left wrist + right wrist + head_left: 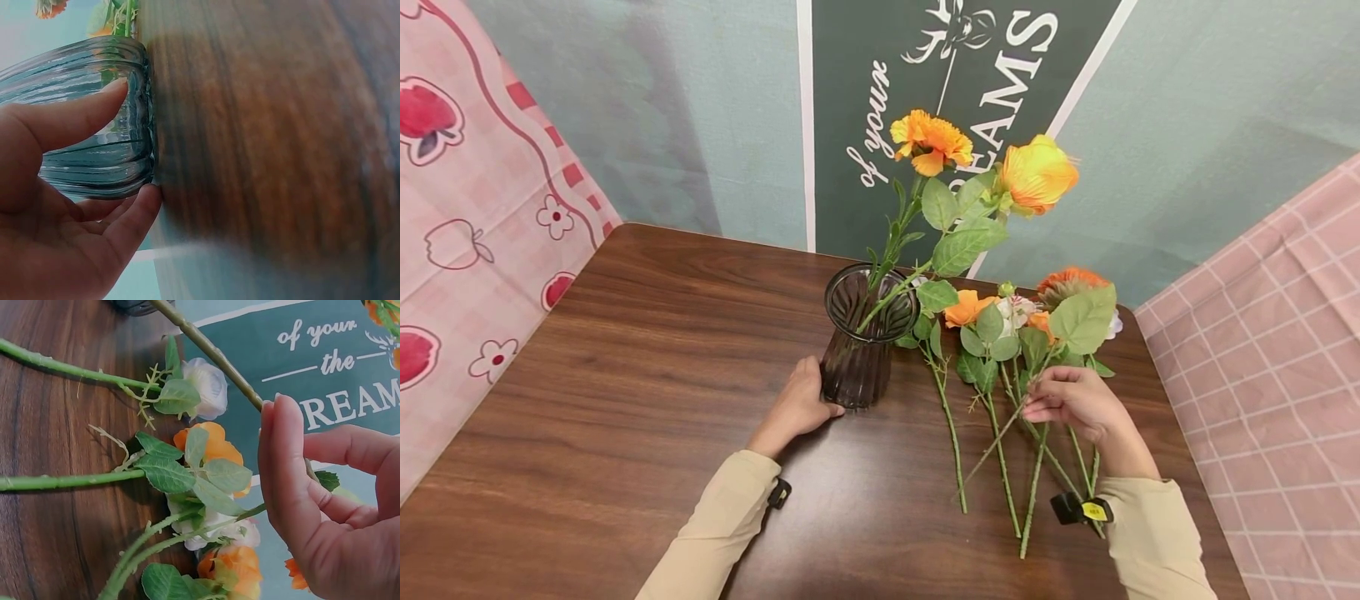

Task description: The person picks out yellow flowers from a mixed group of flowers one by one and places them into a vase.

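A dark, ribbed glass vase stands on the table with two flowers in it, an orange ruffled flower and a yellow-orange rose. My left hand grips the vase low down, thumb on one side and fingers on the other, as the left wrist view shows near the glass base. Over the flowers on the right, my right hand pinches a thin flower stem between thumb and fingertips. That stem slants down toward the table's middle; its upper end runs up behind a broad leaf.
Several cut flowers lie on the table's right side, among them an orange rose and a white rose, stems toward me. A teal wall with a dark lettered panel is behind; a pink tiled cloth borders the right.
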{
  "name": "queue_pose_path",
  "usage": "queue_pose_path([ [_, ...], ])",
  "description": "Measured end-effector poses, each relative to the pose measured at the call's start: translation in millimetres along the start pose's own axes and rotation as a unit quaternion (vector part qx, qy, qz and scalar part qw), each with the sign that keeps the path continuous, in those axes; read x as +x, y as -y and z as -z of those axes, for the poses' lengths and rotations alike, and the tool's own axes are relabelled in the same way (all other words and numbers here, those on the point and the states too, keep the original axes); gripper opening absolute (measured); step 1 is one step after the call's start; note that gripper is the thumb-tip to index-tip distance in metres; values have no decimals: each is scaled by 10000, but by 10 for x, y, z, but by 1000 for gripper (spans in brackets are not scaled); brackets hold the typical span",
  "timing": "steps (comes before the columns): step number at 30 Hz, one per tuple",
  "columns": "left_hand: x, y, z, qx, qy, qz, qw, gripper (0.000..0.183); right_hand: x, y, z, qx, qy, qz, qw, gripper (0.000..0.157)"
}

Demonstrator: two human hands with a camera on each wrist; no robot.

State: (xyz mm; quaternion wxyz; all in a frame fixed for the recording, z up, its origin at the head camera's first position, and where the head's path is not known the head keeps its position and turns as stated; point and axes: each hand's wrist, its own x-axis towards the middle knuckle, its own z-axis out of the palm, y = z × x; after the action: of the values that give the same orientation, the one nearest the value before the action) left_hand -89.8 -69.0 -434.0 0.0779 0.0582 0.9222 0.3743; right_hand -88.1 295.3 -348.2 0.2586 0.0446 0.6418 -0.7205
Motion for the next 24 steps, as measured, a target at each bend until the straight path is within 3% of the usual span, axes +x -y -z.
queue_pose_path([
  [24, -1, -11, 10, -14, 70, 99, 9999, 59, 71, -131, -95, 566, -446, 431, 9965, 28],
])
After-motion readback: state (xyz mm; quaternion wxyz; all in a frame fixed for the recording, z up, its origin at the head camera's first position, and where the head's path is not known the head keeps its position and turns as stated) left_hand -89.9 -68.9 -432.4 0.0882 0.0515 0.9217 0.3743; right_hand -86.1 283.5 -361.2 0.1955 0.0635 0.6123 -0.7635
